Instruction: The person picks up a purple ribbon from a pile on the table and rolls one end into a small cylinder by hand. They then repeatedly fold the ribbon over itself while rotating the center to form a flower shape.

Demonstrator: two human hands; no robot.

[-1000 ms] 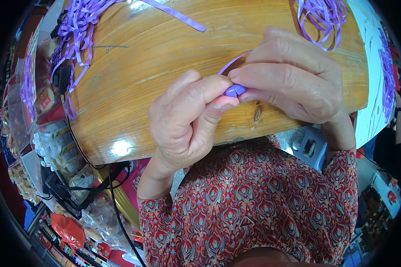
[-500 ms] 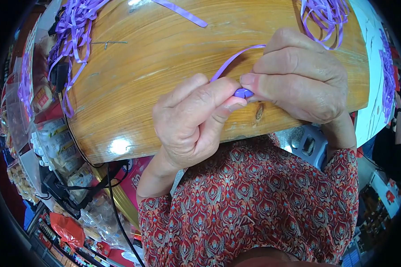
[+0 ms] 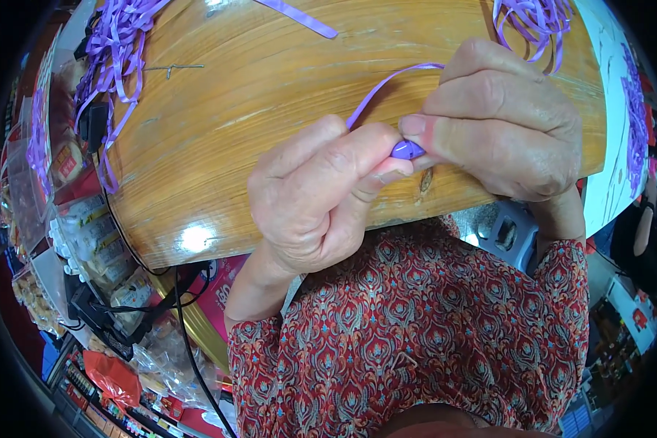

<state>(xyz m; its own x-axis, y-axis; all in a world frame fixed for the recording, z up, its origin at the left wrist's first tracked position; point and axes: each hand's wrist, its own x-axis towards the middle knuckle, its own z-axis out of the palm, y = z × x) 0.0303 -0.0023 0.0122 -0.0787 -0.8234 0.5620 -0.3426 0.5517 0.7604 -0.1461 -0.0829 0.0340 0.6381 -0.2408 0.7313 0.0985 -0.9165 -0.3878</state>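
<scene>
A purple ribbon (image 3: 376,92) runs in an arc between my two hands above the wooden table. Its glossy purple end, bunched or folded small, shows between my fingertips. My left hand (image 3: 317,191) pinches it between thumb and index finger from the left. From the right, the thumb and fingers of my right hand (image 3: 504,124) close on the same bit, the two hands almost touching. How the ribbon is folded is hidden by the fingers. Another purple ribbon strip (image 3: 299,17) lies flat at the far side of the table.
Piles of purple ribbon lie at the far left (image 3: 124,44) and far right of the wooden table (image 3: 219,146). A thin bent wire (image 3: 174,68) rests on it. Packaged goods (image 3: 95,233) and a black cable (image 3: 186,343) are at left; a grey stool (image 3: 511,237) stands below.
Both hands have shifted slightly to the right, the right one also a little up. More of the glossy purple piece shows between the fingertips.
</scene>
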